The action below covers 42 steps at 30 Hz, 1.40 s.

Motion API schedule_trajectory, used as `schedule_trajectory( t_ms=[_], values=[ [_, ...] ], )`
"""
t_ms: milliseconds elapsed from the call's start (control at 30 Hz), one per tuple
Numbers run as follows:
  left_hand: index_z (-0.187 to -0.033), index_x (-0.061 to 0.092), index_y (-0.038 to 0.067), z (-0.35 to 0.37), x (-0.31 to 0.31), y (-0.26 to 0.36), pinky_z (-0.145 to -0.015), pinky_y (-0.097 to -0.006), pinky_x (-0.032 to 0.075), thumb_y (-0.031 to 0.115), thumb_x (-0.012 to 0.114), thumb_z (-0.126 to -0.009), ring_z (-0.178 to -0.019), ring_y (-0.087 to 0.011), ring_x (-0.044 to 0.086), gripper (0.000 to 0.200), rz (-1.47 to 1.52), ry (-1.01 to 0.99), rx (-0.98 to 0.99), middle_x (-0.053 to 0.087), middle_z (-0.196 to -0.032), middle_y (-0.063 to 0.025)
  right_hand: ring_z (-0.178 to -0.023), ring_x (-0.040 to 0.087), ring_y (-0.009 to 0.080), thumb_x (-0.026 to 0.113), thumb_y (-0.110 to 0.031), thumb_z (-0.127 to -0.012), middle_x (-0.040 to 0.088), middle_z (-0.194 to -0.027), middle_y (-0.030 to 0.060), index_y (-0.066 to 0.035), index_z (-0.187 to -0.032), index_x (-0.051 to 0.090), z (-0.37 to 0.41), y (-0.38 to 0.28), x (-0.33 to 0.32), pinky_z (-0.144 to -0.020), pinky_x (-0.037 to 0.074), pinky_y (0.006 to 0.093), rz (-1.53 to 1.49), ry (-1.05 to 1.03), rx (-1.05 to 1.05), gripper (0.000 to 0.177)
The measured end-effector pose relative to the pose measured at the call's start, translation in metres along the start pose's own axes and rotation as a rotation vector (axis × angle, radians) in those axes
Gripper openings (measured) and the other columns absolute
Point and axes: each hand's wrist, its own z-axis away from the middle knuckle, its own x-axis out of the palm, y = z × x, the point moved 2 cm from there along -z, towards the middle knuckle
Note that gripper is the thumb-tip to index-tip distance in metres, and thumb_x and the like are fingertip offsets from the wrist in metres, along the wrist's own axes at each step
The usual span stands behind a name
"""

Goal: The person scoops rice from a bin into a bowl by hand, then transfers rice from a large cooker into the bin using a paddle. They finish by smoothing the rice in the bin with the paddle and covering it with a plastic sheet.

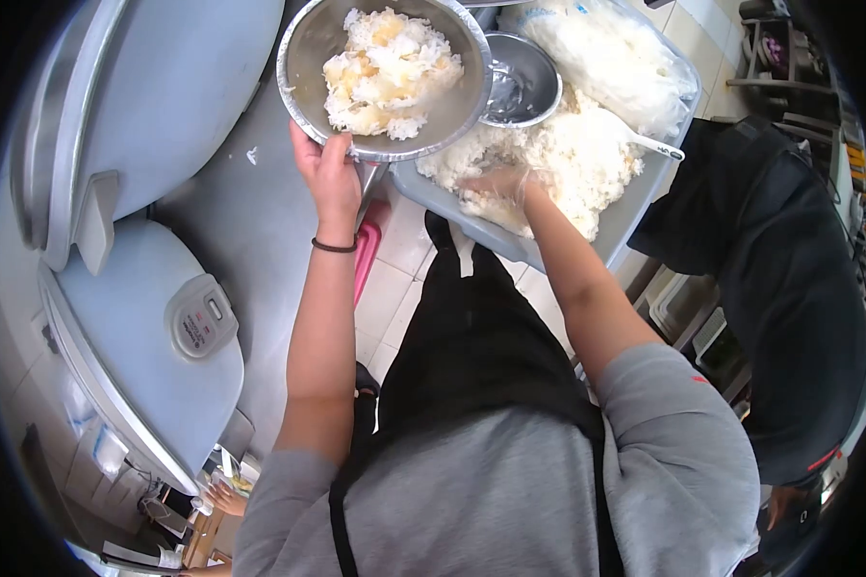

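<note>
My left hand [329,181] grips the near rim of a steel mixing bowl [303,91], with the thumb over the edge. Inside the bowl lies a clump of white rice [385,77] with yellowish-brown patches. My right hand [500,185], in a thin clear plastic glove, reaches into a large heap of cooked rice [573,183] in a grey plastic tub [510,248]. Its fingers are largely hidden by the rice. A smaller steel bowl [522,82] rests on the rice behind that hand. At the tub's right, a white-handled utensil [659,146] sticks out of the heap.
A clear bag of white contents [611,58] sits at the tub's far end. Large rice cookers with round lids [164,106] stand at the left, beside a steel counter [260,192]. A person in black [789,288] bends over at the right. Another person's hand [226,498] shows at lower left.
</note>
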Motion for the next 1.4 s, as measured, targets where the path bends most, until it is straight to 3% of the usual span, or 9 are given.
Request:
schedule_trajectory(
  t_ms=[267, 400, 467, 567, 733, 800, 1033, 1133, 1400],
  values=[
    [-0.12, 0.039, 0.002, 0.002, 0.0, 0.0, -0.066, -0.0272, 0.048, -0.006, 0.043, -0.072, -0.091, -0.0174, 0.054, 0.049, -0.056, 0.011, 0.047, 0.051, -0.11, -0.01, -0.121, 0.041, 0.0274, 0.051, -0.039, -0.085, 0.047, -0.128, 0.0128, -0.019, -0.126, 0.05, -0.006, 0.04, 0.006, -0.101, 0.03, 0.036, -0.294, -0.247, -0.087, 0.045],
    [-0.12, 0.039, 0.002, 0.001, 0.0, -0.002, -0.068, -0.0274, 0.048, -0.006, 0.043, -0.072, -0.092, -0.0175, 0.053, 0.049, -0.054, 0.048, 0.072, 0.051, -0.111, -0.0098, -0.118, 0.044, 0.0236, 0.056, -0.009, -0.081, 0.051, -0.125, 0.0117, -0.018, -0.124, 0.051, 0.017, 0.088, -0.012, -0.101, 0.033, 0.0347, -0.147, 0.054, -0.677, 0.045],
    [-0.12, 0.04, 0.002, 0.002, -0.002, -0.002, -0.068, -0.0271, 0.048, -0.007, 0.043, -0.072, -0.093, -0.0175, 0.053, 0.049, -0.062, 0.024, 0.035, 0.051, -0.111, -0.0094, -0.112, 0.051, 0.0235, 0.055, -0.005, -0.079, 0.055, -0.12, 0.0118, -0.014, -0.121, 0.053, 0.046, 0.101, -0.03, -0.095, 0.04, 0.0308, -0.756, 0.131, -0.435, 0.043],
    [-0.12, 0.04, 0.002, 0.001, 0.002, -0.002, -0.06, -0.0265, 0.049, -0.007, 0.043, -0.072, -0.089, -0.0169, 0.054, 0.049, -0.072, 0.051, 0.079, 0.051, -0.11, -0.009, -0.103, 0.056, 0.0229, 0.052, -0.003, -0.078, 0.059, -0.113, 0.011, -0.007, -0.116, 0.056, 0.108, 0.059, -0.071, -0.087, 0.045, 0.0273, -0.237, 0.451, -0.319, 0.038],
    [-0.118, 0.04, 0.004, -0.001, -0.004, -0.004, -0.049, -0.0267, 0.048, -0.006, 0.043, -0.073, -0.08, -0.0163, 0.055, 0.046, -0.064, 0.018, 0.045, 0.053, -0.105, -0.0089, -0.089, 0.06, 0.026, 0.064, -0.014, -0.071, 0.061, -0.105, 0.015, -0.009, -0.109, 0.06, 0.114, 0.083, -0.081, -0.08, 0.046, 0.0336, -0.516, 0.612, -0.118, 0.038],
    [-0.117, 0.041, 0.004, -0.001, -0.005, -0.006, -0.047, -0.027, 0.048, -0.006, 0.043, -0.073, -0.077, -0.0162, 0.056, 0.045, -0.066, 0.009, 0.045, 0.053, -0.104, -0.0088, -0.095, 0.058, 0.0307, 0.067, -0.021, -0.072, 0.06, -0.104, 0.0176, -0.009, -0.11, 0.059, 0.124, 0.083, -0.083, -0.083, 0.045, 0.0374, -0.001, 0.959, 0.014, 0.041],
    [-0.115, 0.041, 0.004, 0.001, -0.002, -0.001, -0.045, -0.027, 0.048, -0.007, 0.044, -0.073, -0.073, -0.016, 0.056, 0.044, -0.051, 0.003, 0.017, 0.054, -0.102, -0.0085, -0.092, 0.06, 0.0286, 0.068, -0.027, -0.075, 0.062, -0.102, 0.0148, -0.011, -0.104, 0.063, 0.155, 0.029, -0.068, -0.085, 0.046, 0.0348, 0.145, 0.945, -0.128, 0.034],
    [-0.116, 0.041, 0.004, 0.0, -0.002, -0.002, -0.045, -0.027, 0.048, -0.007, 0.044, -0.072, -0.073, -0.016, 0.056, 0.045, -0.047, 0.007, 0.016, 0.054, -0.102, -0.0085, -0.09, 0.061, 0.0264, 0.062, -0.025, -0.079, 0.065, -0.092, 0.0132, -0.009, -0.096, 0.065, 0.061, 0.06, 0.0, -0.081, 0.047, 0.0349, 0.028, 0.583, -0.098, 0.024],
    [-0.118, 0.04, 0.005, -0.001, -0.006, -0.007, -0.044, -0.0266, 0.047, -0.006, 0.044, -0.072, -0.073, -0.0149, 0.056, 0.047, -0.087, 0.012, 0.048, 0.054, -0.101, -0.008, -0.109, 0.049, 0.0318, 0.07, -0.036, -0.064, 0.053, -0.115, 0.0182, -0.009, -0.115, 0.054, 0.026, 0.027, 0.043, -0.094, 0.037, 0.0389, -0.116, 0.521, -0.074, 0.06]
  ],
)
